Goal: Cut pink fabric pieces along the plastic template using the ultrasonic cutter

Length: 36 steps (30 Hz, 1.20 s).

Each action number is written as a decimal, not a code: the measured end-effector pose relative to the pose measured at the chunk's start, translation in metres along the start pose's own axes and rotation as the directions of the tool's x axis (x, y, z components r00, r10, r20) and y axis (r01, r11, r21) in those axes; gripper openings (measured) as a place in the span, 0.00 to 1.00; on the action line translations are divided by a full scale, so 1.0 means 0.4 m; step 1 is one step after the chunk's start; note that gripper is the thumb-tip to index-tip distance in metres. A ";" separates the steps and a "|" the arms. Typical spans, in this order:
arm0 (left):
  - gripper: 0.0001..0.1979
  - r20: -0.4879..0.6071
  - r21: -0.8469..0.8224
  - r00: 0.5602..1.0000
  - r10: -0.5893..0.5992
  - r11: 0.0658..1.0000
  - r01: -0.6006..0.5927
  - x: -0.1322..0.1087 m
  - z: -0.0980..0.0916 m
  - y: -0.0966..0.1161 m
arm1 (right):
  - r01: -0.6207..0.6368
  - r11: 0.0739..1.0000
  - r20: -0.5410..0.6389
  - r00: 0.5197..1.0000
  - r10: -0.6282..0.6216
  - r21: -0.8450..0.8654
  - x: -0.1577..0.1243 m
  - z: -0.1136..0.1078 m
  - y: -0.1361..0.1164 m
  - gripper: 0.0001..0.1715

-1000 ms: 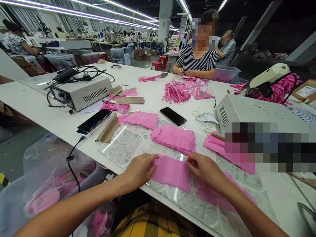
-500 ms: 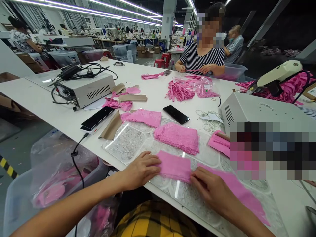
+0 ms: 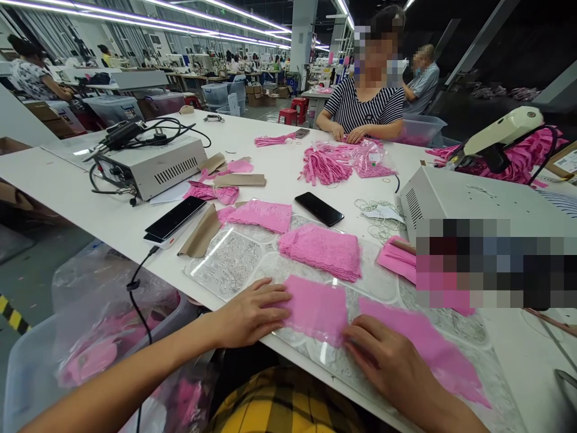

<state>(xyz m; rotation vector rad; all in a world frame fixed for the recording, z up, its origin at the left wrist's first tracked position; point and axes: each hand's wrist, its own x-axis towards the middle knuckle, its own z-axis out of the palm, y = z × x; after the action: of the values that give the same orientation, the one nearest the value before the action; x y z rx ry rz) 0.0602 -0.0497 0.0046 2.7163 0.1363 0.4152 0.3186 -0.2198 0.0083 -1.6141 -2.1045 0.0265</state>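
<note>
A flat piece of pink fabric (image 3: 315,307) lies on the clear patterned mat (image 3: 234,258) in front of me. My left hand (image 3: 252,313) rests on its left edge, the fingers stretched out flat. At its lower right corner my right hand (image 3: 383,355) has thumb and fingers pinched together on the fabric edge. Another, longer pink fabric piece (image 3: 433,343) spreads out beside my right hand and runs partly behind it. Just beyond sits a stack of pink fabric pieces with scalloped edges (image 3: 320,251), and a second pink stack (image 3: 259,215) lies farther left.
A black phone (image 3: 319,208) lies behind the stacks. Grey metal boxes stand left (image 3: 166,165) and right (image 3: 478,198). Across the table a co-worker in a striped top (image 3: 365,108) handles pink strips. A plastic bin (image 3: 36,361) stands below the left edge.
The fabric's lower edge has come nearer to me, so more of the piece lies flat. My right hand moved slightly down with it. The co-worker's hands have lowered and come together.
</note>
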 end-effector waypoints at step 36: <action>0.12 -0.039 -0.240 0.977 -0.209 0.951 0.194 -0.038 -0.043 -0.025 | 0.045 0.998 0.007 0.999 -0.045 0.032 0.001 0.003 -0.010 0.16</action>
<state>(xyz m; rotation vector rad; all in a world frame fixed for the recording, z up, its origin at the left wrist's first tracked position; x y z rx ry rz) 0.0401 -0.0366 0.0118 2.4280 0.3563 0.4286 0.3145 -0.2203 0.0086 -1.5505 -2.1347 0.0510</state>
